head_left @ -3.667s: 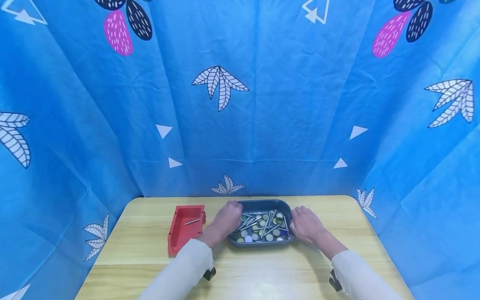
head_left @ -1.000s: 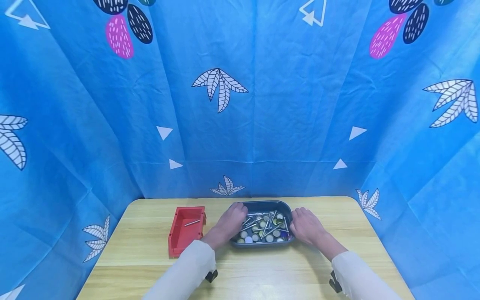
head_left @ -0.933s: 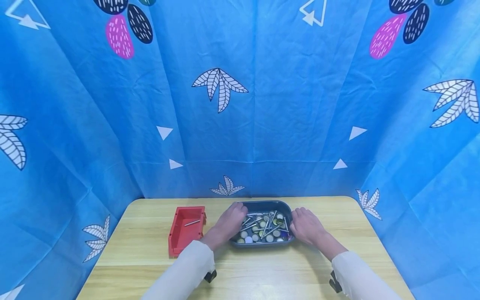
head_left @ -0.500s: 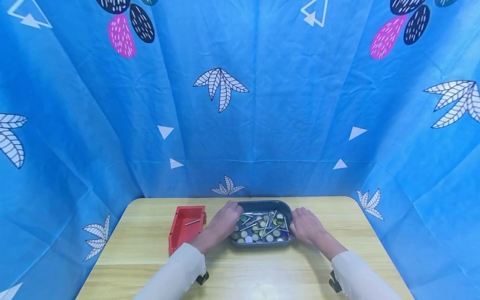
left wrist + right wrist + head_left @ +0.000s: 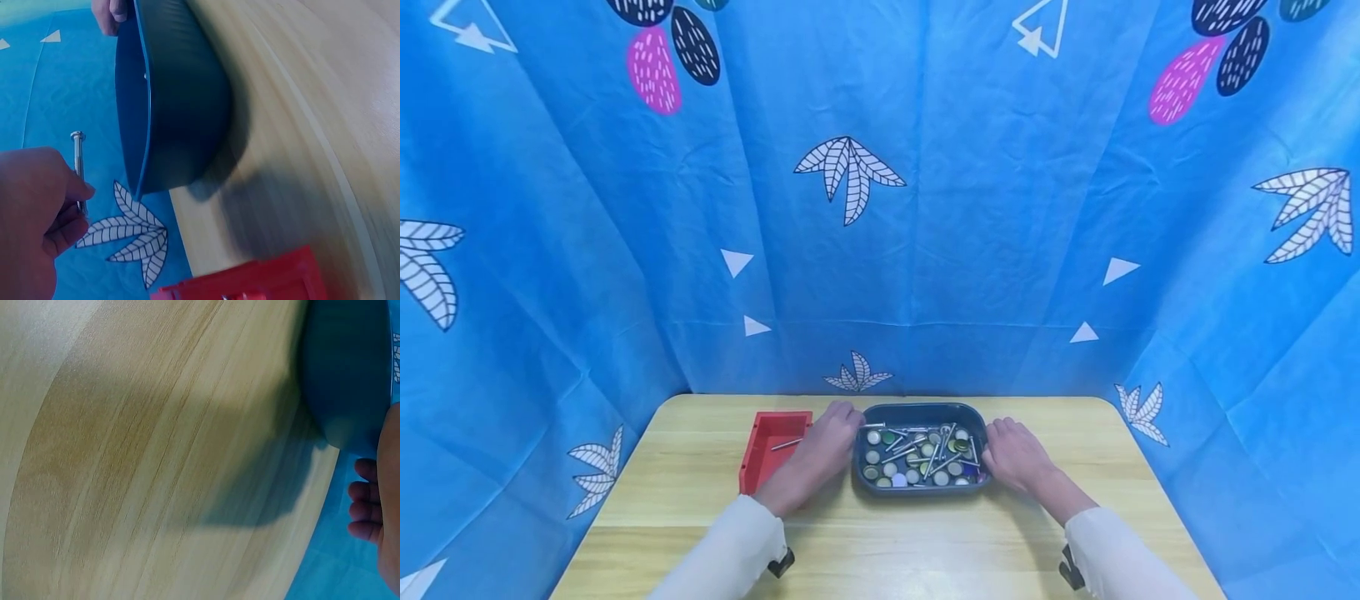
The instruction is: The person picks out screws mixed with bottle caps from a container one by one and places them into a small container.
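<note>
My left hand [image 5: 826, 440] pinches a metal bolt [image 5: 78, 159] between thumb and fingers, its head pointing away from the hand. This hand is between the dark blue-grey tray [image 5: 917, 490] and the red bin [image 5: 765, 460], beside the tray's left end. The tray holds a mix of bottle caps [image 5: 872, 457] and metal bolts [image 5: 936, 458]. My right hand [image 5: 1017, 457] grips the tray's right end, its fingers curled at the rim. One bolt [image 5: 786, 445] lies in the red bin, which the left forearm partly covers.
Everything stands on a light wooden table [image 5: 925, 550]. A patterned blue cloth [image 5: 985, 250] hangs behind the table and along both sides. The tray sits close to the table's far edge.
My left hand was over the tray's left end among the caps and bolts. It has come away leftward with a bolt, towards the red bin. The right hand stays at the tray.
</note>
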A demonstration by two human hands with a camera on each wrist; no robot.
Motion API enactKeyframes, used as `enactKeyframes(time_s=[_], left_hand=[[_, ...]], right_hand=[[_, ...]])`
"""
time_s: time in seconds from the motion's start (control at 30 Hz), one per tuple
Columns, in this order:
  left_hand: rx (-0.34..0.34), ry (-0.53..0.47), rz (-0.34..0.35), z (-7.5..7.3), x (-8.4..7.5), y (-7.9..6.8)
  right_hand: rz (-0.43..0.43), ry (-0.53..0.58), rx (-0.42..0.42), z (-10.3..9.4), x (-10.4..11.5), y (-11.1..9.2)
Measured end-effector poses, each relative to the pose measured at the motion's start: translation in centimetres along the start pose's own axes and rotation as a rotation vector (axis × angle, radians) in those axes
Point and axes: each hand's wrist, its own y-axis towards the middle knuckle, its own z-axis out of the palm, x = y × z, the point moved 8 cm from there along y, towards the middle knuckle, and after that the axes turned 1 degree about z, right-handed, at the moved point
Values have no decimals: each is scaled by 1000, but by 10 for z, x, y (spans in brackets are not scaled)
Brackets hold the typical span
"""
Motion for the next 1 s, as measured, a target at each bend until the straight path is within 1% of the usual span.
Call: enactKeyframes(time_s=[0.03, 0.13, 0.33, 0.5, 0.63, 0.77, 0.9, 1.0], left_hand=[[2, -21, -14, -1, 3, -2], [-2, -31, -46, -5, 12, -7], [-57, 49, -77, -15, 28, -16], [-79, 78, -105, -20, 43, -25], [-119, 103, -101, -24, 54, -31], [-162, 111, -94, -28, 65, -37], [-160, 119, -115, -27, 76, -42], [-162, 152, -120, -26, 84, -46]], right_hand=[[-1, -2, -1, 0, 0, 1], [-5, -16, 0, 1, -1, 1], [-26, -17, 2, 1, 0, 3], [-28, -15, 22, 3, -1, 3], [-32, 3, 27, 2, -1, 3], [-48, -4, 14, 0, 0, 3], [-55, -21, 6, -1, 0, 2], [-54, -23, 8, 0, 0, 2]])
